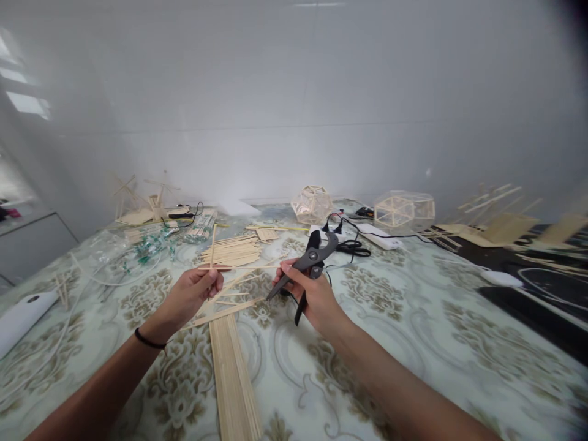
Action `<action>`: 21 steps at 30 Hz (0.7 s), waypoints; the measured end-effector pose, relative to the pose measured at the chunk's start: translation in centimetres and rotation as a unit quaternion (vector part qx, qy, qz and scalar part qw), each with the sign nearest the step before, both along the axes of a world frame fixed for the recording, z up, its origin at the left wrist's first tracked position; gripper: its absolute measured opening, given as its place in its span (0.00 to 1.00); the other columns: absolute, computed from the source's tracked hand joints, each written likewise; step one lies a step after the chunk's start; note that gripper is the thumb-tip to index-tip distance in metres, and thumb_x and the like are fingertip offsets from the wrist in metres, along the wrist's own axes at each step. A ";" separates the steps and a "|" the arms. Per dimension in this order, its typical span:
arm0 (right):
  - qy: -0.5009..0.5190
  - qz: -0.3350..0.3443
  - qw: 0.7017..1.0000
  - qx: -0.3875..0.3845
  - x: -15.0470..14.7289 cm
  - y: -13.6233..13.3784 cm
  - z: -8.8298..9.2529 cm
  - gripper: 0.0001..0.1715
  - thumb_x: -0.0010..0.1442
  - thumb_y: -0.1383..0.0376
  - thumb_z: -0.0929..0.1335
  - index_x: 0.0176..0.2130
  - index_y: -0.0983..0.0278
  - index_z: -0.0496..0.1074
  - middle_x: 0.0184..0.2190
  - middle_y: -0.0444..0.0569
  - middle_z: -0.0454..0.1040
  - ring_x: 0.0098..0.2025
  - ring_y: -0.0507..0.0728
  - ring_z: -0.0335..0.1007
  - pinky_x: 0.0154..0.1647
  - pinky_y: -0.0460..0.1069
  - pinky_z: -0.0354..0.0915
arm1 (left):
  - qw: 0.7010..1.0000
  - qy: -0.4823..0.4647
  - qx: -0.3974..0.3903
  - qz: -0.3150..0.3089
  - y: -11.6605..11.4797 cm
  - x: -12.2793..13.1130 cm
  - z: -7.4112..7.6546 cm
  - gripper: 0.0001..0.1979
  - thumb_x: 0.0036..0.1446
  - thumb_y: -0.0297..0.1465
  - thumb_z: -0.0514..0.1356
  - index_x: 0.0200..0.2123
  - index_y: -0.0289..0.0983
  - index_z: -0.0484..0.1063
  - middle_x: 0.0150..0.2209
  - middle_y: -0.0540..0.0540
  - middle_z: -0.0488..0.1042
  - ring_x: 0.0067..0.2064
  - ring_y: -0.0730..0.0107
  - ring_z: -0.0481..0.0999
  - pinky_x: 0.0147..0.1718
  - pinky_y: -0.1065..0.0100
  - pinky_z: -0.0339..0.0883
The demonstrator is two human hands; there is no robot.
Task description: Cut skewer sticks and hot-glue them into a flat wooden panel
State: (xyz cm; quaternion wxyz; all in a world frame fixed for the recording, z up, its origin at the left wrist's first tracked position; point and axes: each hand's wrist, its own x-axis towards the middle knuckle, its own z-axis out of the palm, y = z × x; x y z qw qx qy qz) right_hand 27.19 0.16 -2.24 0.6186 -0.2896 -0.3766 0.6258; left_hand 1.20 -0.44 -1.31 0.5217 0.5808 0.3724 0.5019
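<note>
The left hand (195,291) is pinching a thin stick (250,267); the right hand (316,297) is gripping scissors (314,255), its fingertips meeting the stick's other end, above a flowered tablecloth (294,380).

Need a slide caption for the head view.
Left hand pinching a thin wooden stick, right hand gripping dark scissors, above a patterned tablecloth.

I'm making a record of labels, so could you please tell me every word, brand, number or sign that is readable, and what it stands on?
None can be read.
Any print on the scissors, the white bar or the white object at the left edge is too small or blurred.
</note>
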 end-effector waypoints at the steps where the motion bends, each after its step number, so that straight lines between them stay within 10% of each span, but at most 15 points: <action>1: -0.005 0.001 1.000 0.001 -0.1 -0.2 -0.1 0.22 0.44 0.56 0.84 0.33 0.63 0.78 0.28 0.45 0.79 0.32 0.56 0.76 0.38 0.53 0.74 | 1.000 -0.002 0.001 0.007 0.0 0.0 0.1 0.24 0.56 0.52 0.69 0.37 0.34 0.80 0.27 0.49 0.69 0.26 0.75 0.60 0.25 0.71 0.55; 14: -0.128 0.256 0.954 0.084 -1.2 -2.9 -0.3 0.19 0.55 0.54 0.79 0.35 0.65 0.76 0.27 0.46 0.78 0.30 0.56 0.76 0.38 0.52 0.72 | 0.996 -0.086 -0.016 -0.023 -1.2 0.6 0.9 0.18 0.63 0.46 0.66 0.34 0.36 0.74 0.30 0.49 0.67 0.29 0.72 0.64 0.29 0.70 0.62; 21: -0.167 0.179 0.961 0.127 -0.4 -2.3 0.5 0.20 0.60 0.51 0.76 0.43 0.63 0.77 0.24 0.43 0.76 0.27 0.54 0.73 0.34 0.50 0.69 | 0.973 0.162 0.084 -0.142 -1.9 0.6 0.3 0.26 0.74 0.50 0.48 0.31 0.38 0.66 0.29 0.47 0.71 0.34 0.67 0.69 0.39 0.66 0.65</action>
